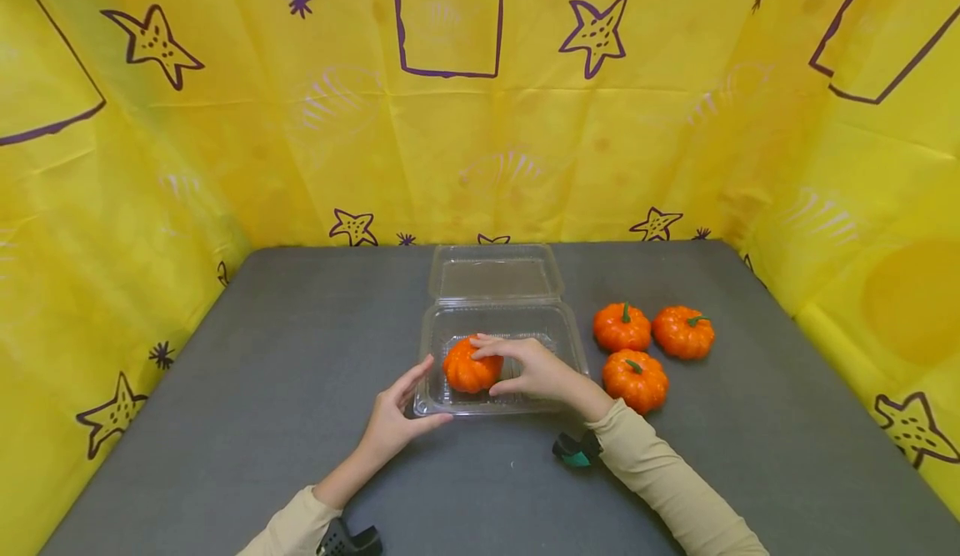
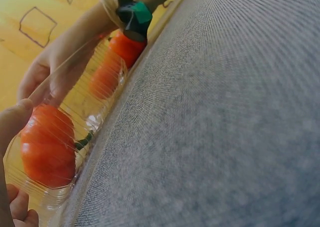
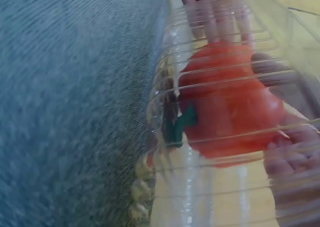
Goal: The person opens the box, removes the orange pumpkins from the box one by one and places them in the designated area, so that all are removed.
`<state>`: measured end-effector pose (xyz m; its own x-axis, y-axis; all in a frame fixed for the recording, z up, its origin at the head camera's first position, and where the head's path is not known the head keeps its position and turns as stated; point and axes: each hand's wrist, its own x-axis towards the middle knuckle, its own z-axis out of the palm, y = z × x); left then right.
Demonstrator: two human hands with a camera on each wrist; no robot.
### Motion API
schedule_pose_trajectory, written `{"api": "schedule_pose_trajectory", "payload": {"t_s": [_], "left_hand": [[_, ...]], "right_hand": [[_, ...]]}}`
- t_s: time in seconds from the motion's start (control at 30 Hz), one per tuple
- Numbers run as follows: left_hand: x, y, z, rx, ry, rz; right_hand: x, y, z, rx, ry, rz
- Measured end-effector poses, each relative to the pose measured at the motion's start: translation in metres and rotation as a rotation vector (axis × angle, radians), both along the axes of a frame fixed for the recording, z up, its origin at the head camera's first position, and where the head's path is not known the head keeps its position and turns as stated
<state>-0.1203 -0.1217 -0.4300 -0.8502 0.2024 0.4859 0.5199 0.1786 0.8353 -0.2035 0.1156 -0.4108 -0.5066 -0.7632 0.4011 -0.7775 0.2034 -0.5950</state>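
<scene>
A clear hinged plastic container [image 1: 536, 319] lies with its lid [image 1: 495, 278] folded back, away from me. Inside its left half is an orange pumpkin [image 1: 463, 371] [image 2: 47, 147] [image 3: 235, 107]; both wrist views show its green stem pointing down toward the table. My right hand [image 1: 536, 370] [image 2: 62, 69] holds this pumpkin from the right, fingers over the top and thumb at its near side. At the container's front left corner, my left hand [image 1: 393, 414] has its fingers extended along the left wall and its thumb by the front edge.
Three more orange pumpkins, a back left one [image 1: 622, 328], a back right one [image 1: 683, 333] and a front one [image 1: 636, 381], sit right of the container. Yellow cloth [image 1: 480, 156] with starfish drawings surrounds the grey table [image 1: 330, 323]. Each wrist carries a dark strapped device [image 1: 576, 449].
</scene>
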Motion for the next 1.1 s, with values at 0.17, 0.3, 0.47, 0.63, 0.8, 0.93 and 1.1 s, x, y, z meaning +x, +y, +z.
{"api": "schedule_pose_trajectory", "payload": {"t_s": [0.17, 0.3, 0.47, 0.63, 0.8, 0.93, 1.1], "left_hand": [[0.0000, -0.0009, -0.0007, -0.013, -0.013, 0.004], [-0.0003, -0.0010, -0.0007, -0.015, -0.014, 0.004], [-0.0013, -0.0007, -0.0004, -0.017, -0.016, 0.002], [-0.0005, -0.0009, -0.0009, -0.009, -0.014, 0.006], [0.0021, -0.0014, -0.0021, -0.008, -0.008, 0.010], [0.0020, -0.0009, -0.0022, -0.006, -0.010, 0.013], [0.0005, 0.0002, -0.0018, -0.007, -0.003, 0.016]], "right_hand": [[0.0012, -0.0008, 0.0001, 0.013, 0.049, -0.035], [0.0012, -0.0012, 0.0000, 0.002, 0.091, -0.070], [0.0023, -0.0004, 0.0014, 0.005, 0.161, -0.092], [0.0026, -0.0006, 0.0015, -0.008, 0.207, -0.094], [0.0026, -0.0002, 0.0015, -0.018, 0.195, -0.084], [0.0014, 0.0019, 0.0023, -0.069, 0.114, -0.077], [-0.0001, 0.0054, 0.0022, -0.142, -0.055, -0.047]]}}
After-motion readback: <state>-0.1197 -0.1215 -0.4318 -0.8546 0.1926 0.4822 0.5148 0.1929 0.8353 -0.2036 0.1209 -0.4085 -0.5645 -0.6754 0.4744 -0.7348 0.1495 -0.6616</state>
